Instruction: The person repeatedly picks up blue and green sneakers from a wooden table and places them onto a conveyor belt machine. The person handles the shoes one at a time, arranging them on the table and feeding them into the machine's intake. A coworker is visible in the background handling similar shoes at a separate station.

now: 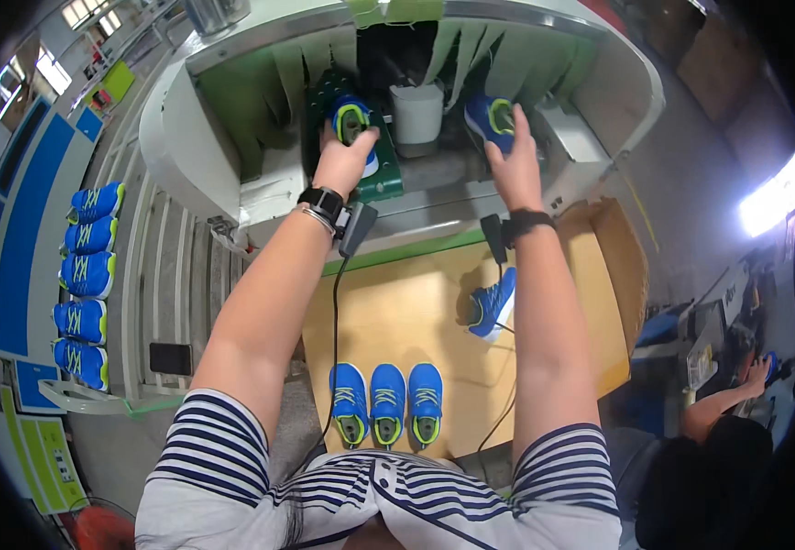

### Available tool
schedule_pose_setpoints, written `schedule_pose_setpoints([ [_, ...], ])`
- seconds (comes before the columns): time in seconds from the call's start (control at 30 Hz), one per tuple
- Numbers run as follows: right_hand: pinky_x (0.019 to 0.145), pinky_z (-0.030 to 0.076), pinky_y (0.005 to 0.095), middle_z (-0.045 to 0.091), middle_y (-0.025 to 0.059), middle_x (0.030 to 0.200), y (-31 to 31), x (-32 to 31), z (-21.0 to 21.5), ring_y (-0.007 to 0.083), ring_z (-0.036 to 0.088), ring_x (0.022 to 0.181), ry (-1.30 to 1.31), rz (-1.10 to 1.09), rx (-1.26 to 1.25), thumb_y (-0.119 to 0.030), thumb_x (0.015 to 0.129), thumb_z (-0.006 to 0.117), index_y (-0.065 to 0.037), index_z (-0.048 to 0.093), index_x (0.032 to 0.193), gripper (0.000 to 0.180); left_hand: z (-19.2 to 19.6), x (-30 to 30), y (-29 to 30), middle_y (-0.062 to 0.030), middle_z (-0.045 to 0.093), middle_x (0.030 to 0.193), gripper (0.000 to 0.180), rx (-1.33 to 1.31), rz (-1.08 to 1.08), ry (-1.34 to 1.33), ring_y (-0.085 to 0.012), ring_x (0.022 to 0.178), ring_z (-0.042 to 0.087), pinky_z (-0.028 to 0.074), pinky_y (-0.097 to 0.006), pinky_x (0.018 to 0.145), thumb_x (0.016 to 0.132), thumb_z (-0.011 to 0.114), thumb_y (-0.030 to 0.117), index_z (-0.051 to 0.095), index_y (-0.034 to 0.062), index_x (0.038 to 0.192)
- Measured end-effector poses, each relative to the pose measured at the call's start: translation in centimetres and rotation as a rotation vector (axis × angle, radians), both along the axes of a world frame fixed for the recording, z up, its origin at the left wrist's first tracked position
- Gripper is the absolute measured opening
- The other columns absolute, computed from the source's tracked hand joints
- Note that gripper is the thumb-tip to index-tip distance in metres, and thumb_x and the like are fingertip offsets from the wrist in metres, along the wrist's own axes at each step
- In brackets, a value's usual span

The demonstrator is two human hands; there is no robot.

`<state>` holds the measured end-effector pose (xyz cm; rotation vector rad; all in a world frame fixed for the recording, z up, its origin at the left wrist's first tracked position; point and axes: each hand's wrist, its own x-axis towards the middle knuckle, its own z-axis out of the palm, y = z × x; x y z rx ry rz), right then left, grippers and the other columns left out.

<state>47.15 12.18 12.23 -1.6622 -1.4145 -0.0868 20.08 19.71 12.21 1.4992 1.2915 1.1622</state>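
Both my arms reach forward into a white machine opening. My left hand (346, 158) grips a blue sneaker (351, 112) with a lime-green collar, over a green perforated plate (381, 187) on the left side. Farther right, my right hand (514, 163) has its thumb and fingers about the heel end of another blue sneaker (486, 117). Some of its fingers are hidden behind that shoe. Between the two shoes stands a light grey block (416, 117). Each wrist wears a black band with a small dark device and a cable.
Hanging cloth strips (553, 69) curtain the machine opening. On the cardboard surface (397, 312) before me stand three blue sneakers (387, 403) in a row, with another sneaker (492, 305) near my right forearm. Several sneakers (86, 275) line the left rack, beside a phone (171, 358). A co-worker's arm (723, 408) shows at right.
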Motion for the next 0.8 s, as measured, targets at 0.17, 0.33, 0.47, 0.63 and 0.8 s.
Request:
schedule_pose_setpoints([
  [0.17, 0.109, 0.04, 0.0428, 0.046, 0.027, 0.142, -3.2, 0.0, -3.2, 0.0415, 0.047, 0.129, 0.118, 0.196, -0.121, -0.015, 0.084, 0.071, -0.012, 0.022, 0.157, 0.088, -1.6, -2.0, -11.4, -0.0297, 0.03, 0.155, 0.084, 0.335, -0.097, 0.163, -0.0384, 0.147, 0.027, 0.023, -0.04, 0.12, 0.09, 0.069, 0.041, 0.03, -0.0041, 0.151],
  [0.33, 0.11, 0.036, 0.057, 0.035, 0.0275, 0.151, -19.1, 2.4, -19.5, 0.0514, 0.035, 0.135, -0.211, 0.259, -0.493, -0.04, 0.076, 0.081, -0.014, 0.039, 0.151, 0.09, -8.2, -9.3, -25.6, -0.0194, 0.024, 0.162, 0.072, -0.158, -0.752, 0.862, -0.044, 0.15, 0.016, 0.017, -0.064, 0.116, 0.093, 0.062, 0.044, 0.036, 0.0119, 0.152],
  [0.47, 0.111, 0.025, 0.068, 0.035, 0.0218, 0.154, -25.2, -2.5, -17.8, 0.0492, 0.031, 0.14, -0.281, 0.123, -0.675, -0.051, 0.071, 0.082, -0.012, 0.035, 0.152, 0.101, -13.8, -11.8, -32.7, -0.0185, 0.025, 0.161, 0.074, -0.231, -0.777, 1.012, -0.0456, 0.149, 0.015, 0.015, -0.067, 0.115, 0.092, 0.063, 0.049, 0.037, 0.0132, 0.151],
  [0.63, 0.111, 0.023, 0.0667, 0.037, 0.0261, 0.15, -26.7, -2.6, -19.5, 0.0451, 0.033, 0.14, -0.009, -0.11, -0.483, -0.05, 0.069, 0.084, -0.005, 0.029, 0.151, 0.109, -16.3, -13.7, -33.7, -0.0187, 0.03, 0.159, 0.07, -0.191, -0.719, 0.823, -0.048, 0.149, 0.014, 0.018, -0.064, 0.115, 0.088, 0.069, 0.044, 0.044, 0.0147, 0.147],
  [0.8, 0.11, 0.036, 0.0486, 0.043, 0.0312, 0.142, -24.9, 0.3, -22.0, 0.0438, 0.044, 0.131, 0.201, -0.257, -0.361, -0.028, 0.076, 0.082, 0.003, 0.033, 0.145, 0.09, -17.1, -13.5, -33.6, -0.0183, 0.031, 0.159, 0.066, -0.17, -0.716, 0.766, -0.0485, 0.148, 0.016, 0.023, -0.058, 0.117, 0.087, 0.073, 0.039, 0.049, 0.0143, 0.144],
])
